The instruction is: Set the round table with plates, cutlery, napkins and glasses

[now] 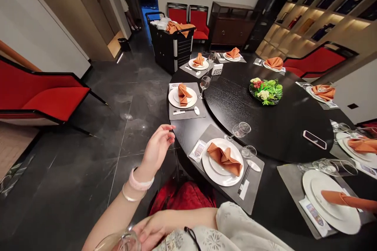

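The left hand [157, 150] hangs half-open and empty at eleven o'clock; the right hand [154, 227] curls around a wine glass [119, 242] at seven.

A round black bench [184, 135] carries grey placemats [185, 102], white plates [223, 161] topped with folded orange napkins [224, 159], and wine glasses [205, 84], while a dark turntable [291, 133] on it holds a phone [315, 139] and what looks like a small floral arrangement [266, 91]. Beyond the bench, a black trolley [171, 51] piled with orange and white cloths [176, 27] stands near red chairs [198, 21] and a wooden sideboard [232, 27]. Lit shelves [324, 17] line the right wall, a red armchair [44, 96] sits at left, and another person [125, 4] stands in the far doorway.
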`<state>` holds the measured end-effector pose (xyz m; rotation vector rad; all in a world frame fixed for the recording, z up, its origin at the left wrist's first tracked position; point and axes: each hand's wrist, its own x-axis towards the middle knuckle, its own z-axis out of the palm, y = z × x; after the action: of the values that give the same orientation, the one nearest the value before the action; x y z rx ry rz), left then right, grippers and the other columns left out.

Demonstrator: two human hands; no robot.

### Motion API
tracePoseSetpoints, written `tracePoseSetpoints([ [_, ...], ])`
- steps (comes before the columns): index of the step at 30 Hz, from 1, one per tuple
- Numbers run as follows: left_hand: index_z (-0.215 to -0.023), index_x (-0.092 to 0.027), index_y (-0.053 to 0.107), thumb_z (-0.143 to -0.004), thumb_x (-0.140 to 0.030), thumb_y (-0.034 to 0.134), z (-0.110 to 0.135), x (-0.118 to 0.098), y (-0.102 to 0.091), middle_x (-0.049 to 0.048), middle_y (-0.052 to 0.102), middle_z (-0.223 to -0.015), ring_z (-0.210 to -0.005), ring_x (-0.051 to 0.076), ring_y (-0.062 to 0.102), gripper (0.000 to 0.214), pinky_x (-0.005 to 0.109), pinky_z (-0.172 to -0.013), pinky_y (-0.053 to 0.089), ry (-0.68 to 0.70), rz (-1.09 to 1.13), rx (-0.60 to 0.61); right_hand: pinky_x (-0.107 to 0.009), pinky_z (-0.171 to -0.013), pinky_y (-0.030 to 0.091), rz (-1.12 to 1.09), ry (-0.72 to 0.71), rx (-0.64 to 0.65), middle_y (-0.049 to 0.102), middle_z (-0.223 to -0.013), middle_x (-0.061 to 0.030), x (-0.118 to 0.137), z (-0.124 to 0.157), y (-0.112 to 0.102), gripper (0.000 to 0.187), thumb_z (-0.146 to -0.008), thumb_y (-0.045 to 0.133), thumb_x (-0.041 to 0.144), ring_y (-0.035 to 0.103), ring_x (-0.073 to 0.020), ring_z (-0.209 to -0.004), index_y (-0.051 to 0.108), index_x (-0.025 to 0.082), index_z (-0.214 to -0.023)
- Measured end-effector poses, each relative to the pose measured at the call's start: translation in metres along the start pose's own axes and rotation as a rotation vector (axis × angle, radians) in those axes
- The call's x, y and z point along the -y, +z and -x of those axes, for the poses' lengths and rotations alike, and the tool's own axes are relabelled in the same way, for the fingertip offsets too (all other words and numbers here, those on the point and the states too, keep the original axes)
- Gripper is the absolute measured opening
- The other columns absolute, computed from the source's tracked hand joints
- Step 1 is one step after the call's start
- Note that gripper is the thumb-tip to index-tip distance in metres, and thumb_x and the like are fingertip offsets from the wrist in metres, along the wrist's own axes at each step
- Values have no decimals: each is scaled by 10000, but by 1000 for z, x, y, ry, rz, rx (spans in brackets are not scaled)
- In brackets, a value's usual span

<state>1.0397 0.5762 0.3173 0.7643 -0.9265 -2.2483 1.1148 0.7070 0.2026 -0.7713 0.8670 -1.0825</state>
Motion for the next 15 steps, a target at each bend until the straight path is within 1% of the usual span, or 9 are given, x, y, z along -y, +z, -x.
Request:
tracePoseSetpoints([
  [2,-868,-161,593,-773,-185,576,-46,-13,-27,30,593,-1006,-724,78,524,99,212,-663,432,-41,-60,2,-275,-650,536,-200,17,236,662,-795,-33,12,-29,-11,435,-604,739,553,683,-174,-710,627,211,-848],
  [3,-873,-158,591,-780,-184,573,-69,-15,-42,27,595,-1006,-728,76,524,97,212,-668,426,-70,-93,-10,-285,-662,536,-296,15,323,660,-847,-40,22,-39,-23,548,-525,784,551,682,-178,-724,626,214,-927],
  [4,-873,-155,587,-787,-180,567,-90,-16,-59,22,597,-988,-730,75,521,92,210,-668,417,-93,-115,-27,-296,-684,535,-365,-3,343,654,-897,-45,34,-47,-40,678,-442,829,523,681,-184,-749,613,217,-1008],
  [5,-869,-155,582,-792,-174,558,-111,-13,-75,15,598,-960,-727,73,517,83,209,-668,411,-116,-134,-50,-311,-722,530,-403,-40,291,645,-948,-49,47,-53,-62,796,-385,860,480,679,-194,-792,585,222,-1087],
  [7,-858,-163,571,-803,-179,536,-147,0,-110,8,604,-919,-715,77,512,67,219,-674,410,-170,-173,-107,-340,-817,501,-369,-177,-6,627,-1022,-58,77,-60,-119,903,-367,885,381,662,-216,-902,516,224,-1176],
  [9,-847,-179,569,-799,-207,535,-178,22,-140,12,619,-900,-708,94,524,64,245,-688,428,-270,-257,-186,-352,-907,451,-214,-341,-417,611,-1081,-73,102,-67,-191,874,-415,871,315,624,-219,-1001,459,214,-1179],
  [11,-847,-194,569,-792,-257,545,-207,50,-162,33,632,-890,-735,130,558,87,275,-695,454,-362,-337,-234,-315,-953,405,31,-447,-874,573,-1149,-108,120,-80,-270,827,-445,842,262,578,-186,-1045,430,172,-1156],
  [13,-833,-199,567,-778,-289,555,-237,76,-174,58,645,-880,-769,173,598,106,309,-700,478,-445,-406,-250,-284,-980,359,254,-425,-1292,509,-1224,-167,128,-97,-348,734,-557,765,227,521,-165,-1095,395,111,-1180],
  [15,-822,-214,574,-799,-303,523,-268,92,-179,58,659,-891,-805,188,632,105,313,-725,497,-513,-478,-243,-280,-995,333,360,-315,-1568,465,-1261,-202,130,-117,-417,670,-629,692,198,484,-175,-1129,372,75,-1205],
])
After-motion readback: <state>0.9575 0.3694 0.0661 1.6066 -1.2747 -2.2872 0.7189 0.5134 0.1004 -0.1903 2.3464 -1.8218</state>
